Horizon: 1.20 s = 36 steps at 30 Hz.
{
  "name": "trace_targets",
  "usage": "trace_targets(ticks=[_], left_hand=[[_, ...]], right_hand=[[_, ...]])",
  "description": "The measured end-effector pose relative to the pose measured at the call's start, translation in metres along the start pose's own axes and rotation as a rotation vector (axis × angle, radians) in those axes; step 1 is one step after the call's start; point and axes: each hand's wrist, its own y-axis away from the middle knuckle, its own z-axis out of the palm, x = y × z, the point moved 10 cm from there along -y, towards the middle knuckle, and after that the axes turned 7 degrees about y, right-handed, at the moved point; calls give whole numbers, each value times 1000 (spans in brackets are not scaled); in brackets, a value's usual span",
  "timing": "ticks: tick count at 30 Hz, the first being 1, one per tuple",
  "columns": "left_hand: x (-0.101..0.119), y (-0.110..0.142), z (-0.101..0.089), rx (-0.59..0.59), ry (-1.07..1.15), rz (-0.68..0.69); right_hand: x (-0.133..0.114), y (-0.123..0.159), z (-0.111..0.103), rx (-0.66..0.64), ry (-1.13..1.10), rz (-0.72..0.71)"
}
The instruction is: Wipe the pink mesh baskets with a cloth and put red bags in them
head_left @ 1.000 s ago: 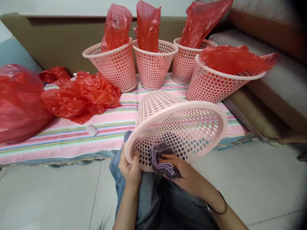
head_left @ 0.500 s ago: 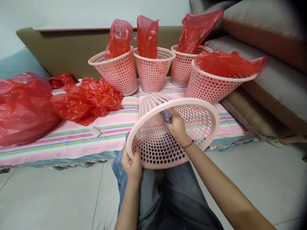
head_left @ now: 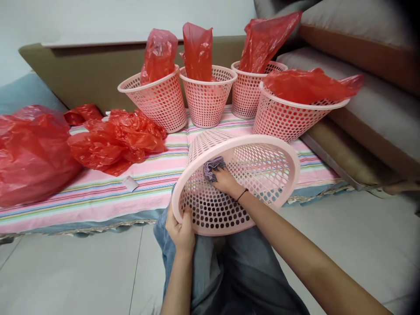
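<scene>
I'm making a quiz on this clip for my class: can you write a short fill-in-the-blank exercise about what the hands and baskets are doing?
1. The right hand presses a purple cloth inside the tilted pink ____.
2. The left hand grips that basket's ____.
3. Behind it, ____ baskets hold red plastic bags.

Missing words: basket; rim; four

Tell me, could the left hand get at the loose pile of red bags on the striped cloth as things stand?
Probably not right now: the left hand is gripping the pink basket's rim. The pile of red bags lies uncovered, nothing between them.
</scene>
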Motion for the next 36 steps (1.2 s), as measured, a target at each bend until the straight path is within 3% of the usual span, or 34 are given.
trace_targets(ticks=[6,12,16,20,27,31,36], left_hand=[[-4,4,-1,-13,5,1],[-4,5,0,-11,48,-12],[1,4,-2,14,16,14],[7,-3,3,-5,47,30],[10,-13,13,-55,177,-38],[22,-12,13,-64,214,-70],[53,-16,16,-119,233,-76]], right_hand=[[-13,42,-7,-10,-59,-73],[-41,118,-25,-4,-284,-150],[-53,173,-38,-34,-547,-84],[-58,213,-44,-141,-768,6],[-66,237,-29,-426,-871,150],[-65,252,-35,-369,-945,192],[-28,289,-32,-146,-1031,511]])
